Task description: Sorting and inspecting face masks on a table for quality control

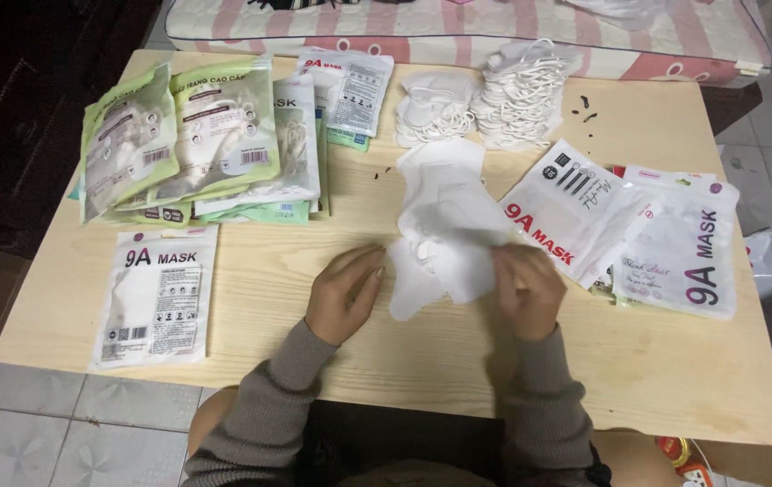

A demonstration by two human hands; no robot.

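Note:
A loose pile of white face masks (444,225) lies on the light wooden table (295,307) in front of me. My left hand (342,293) rests at the pile's left edge, fingers curled and touching the nearest mask. My right hand (526,289) is closed on the right edge of a mask in the same pile. Both arms wear grey-brown sleeves.
Two stacks of white masks (485,104) stand at the back. Green mask packets (187,135) lie fanned out at the left, one white packet (158,293) lies near the front left, and several white packets (638,230) lie at the right. A pink-striped mattress (458,22) borders the far edge.

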